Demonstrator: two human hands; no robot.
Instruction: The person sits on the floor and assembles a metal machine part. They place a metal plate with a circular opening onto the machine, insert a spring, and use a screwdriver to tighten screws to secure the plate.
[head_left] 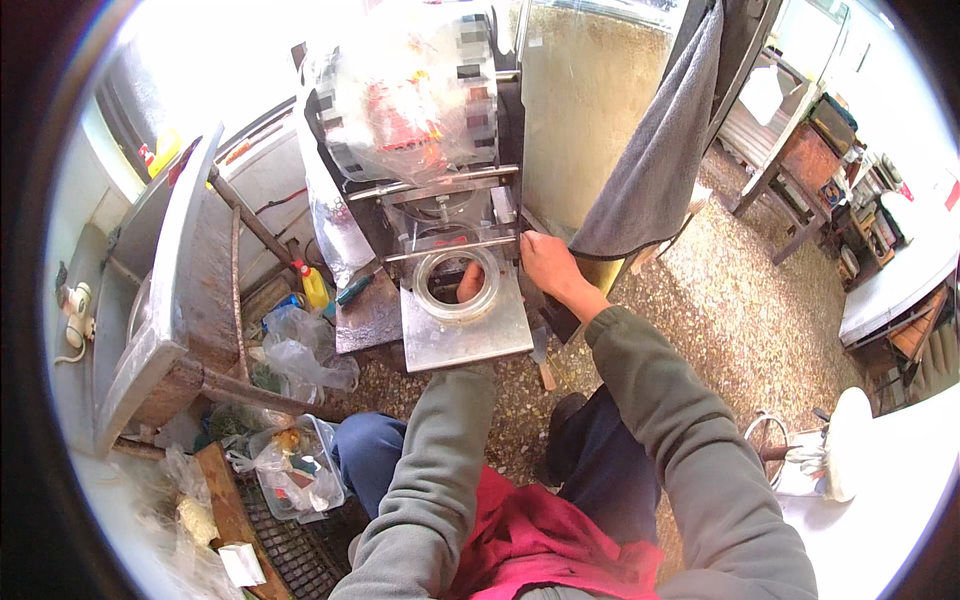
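Observation:
In front of me stands a machine with a large roll of printed clear plastic film at its top. From its lower front juts a flat metal tray with a clear-looking ring set round a hole. My left hand is under this tray; only a bit of it shows through the ring, and the rest is hidden. At the machine's right side, beside the end of a metal rod, my right hand has its fingers closed. What they grip there is too small to make out.
A grey towel hangs at the right. On the left are a tilted worn table, plastic bags, a yellow bottle and a litter-filled bin. A scraper-like tool lies on the speckled floor.

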